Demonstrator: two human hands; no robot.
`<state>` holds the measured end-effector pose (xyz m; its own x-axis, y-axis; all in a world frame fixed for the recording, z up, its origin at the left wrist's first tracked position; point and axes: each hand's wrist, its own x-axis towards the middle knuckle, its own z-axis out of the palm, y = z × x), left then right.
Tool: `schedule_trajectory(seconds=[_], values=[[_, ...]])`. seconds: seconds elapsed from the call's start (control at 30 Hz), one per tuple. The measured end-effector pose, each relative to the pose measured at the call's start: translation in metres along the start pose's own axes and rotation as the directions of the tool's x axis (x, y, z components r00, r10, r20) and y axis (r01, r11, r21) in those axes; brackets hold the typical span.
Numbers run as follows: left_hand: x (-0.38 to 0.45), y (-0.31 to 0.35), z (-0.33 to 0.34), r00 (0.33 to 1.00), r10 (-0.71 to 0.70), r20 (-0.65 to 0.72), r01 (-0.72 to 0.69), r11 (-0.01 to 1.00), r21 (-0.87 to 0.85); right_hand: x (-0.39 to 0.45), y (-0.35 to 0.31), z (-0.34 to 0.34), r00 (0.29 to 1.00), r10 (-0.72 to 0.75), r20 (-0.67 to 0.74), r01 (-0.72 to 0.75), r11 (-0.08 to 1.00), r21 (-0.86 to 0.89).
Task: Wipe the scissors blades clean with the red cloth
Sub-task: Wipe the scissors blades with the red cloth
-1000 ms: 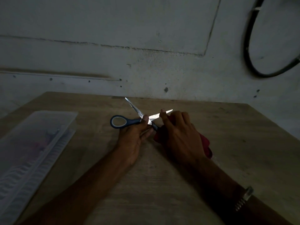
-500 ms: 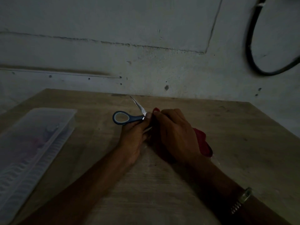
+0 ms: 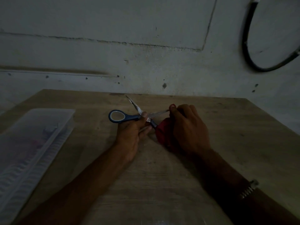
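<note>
The scissors (image 3: 128, 117) have blue handles and lie spread apart over the wooden table (image 3: 162, 176). My left hand (image 3: 131, 133) grips them at the pivot, with one handle loop sticking out to the left. One blade points up and left toward the wall. The other blade runs right into my right hand (image 3: 188, 127), which pinches its far end through the red cloth (image 3: 162, 132). Most of the cloth is bunched under that palm.
A translucent plastic box (image 3: 32, 143) with dim contents sits at the table's left edge. A grey wall rises right behind the table. A black cable loop (image 3: 248, 51) hangs on the wall at the upper right. A metal watch band (image 3: 248, 189) is on my right wrist.
My right hand slid in to the pivot, covering the right blade, and has now drawn back out toward its tip, baring the blade again. The left hand has kept its hold.
</note>
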<state>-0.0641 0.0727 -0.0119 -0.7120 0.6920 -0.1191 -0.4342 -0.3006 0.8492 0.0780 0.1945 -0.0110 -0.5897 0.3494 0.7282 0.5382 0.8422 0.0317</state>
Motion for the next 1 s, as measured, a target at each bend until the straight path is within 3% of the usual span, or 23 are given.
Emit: schedule_trajectory(seconds=[0.1, 0.2, 0.3, 0.5, 0.6, 0.77, 0.9, 1.0], values=[[-0.002, -0.001, 0.003, 1.000, 0.019, 0.003, -0.019, 1.000, 0.010, -0.002, -0.017, -0.007, 0.994, -0.087, -0.059, 0.092, 0.992, 0.087], [-0.006, -0.001, 0.004, 0.999, 0.030, 0.044, -0.030, 1.000, -0.005, 0.000, -0.037, -0.009, 0.979, -0.204, 0.020, 0.197, 0.963, 0.185], [-0.006, 0.002, 0.002, 0.998, -0.018, 0.062, 0.021, 0.999, -0.048, 0.001, -0.038, -0.008, 0.975, -0.199, 0.097, 0.185, 0.973, 0.138], [-0.004, 0.006, 0.001, 0.993, -0.056, 0.104, 0.066, 0.993, -0.096, -0.002, -0.031, -0.005, 0.978, -0.199, 0.066, 0.195, 0.979, 0.062], [-0.003, 0.009, 0.001, 0.989, -0.074, 0.126, 0.088, 0.990, -0.112, 0.000, -0.024, -0.004, 0.991, -0.128, 0.036, 0.127, 0.991, 0.049], [-0.001, 0.006, 0.003, 0.999, -0.017, 0.040, 0.018, 1.000, -0.018, 0.006, -0.004, -0.005, 0.989, 0.041, 0.145, -0.048, 0.998, 0.044], [0.003, 0.008, 0.001, 0.994, 0.105, 0.001, -0.105, 0.990, 0.093, 0.009, 0.006, -0.013, 0.952, 0.269, 0.144, -0.292, 0.940, 0.177], [0.007, 0.018, -0.004, 0.984, 0.178, 0.001, -0.176, 0.967, 0.186, 0.009, 0.010, -0.016, 0.938, 0.337, 0.085, -0.347, 0.893, 0.286]])
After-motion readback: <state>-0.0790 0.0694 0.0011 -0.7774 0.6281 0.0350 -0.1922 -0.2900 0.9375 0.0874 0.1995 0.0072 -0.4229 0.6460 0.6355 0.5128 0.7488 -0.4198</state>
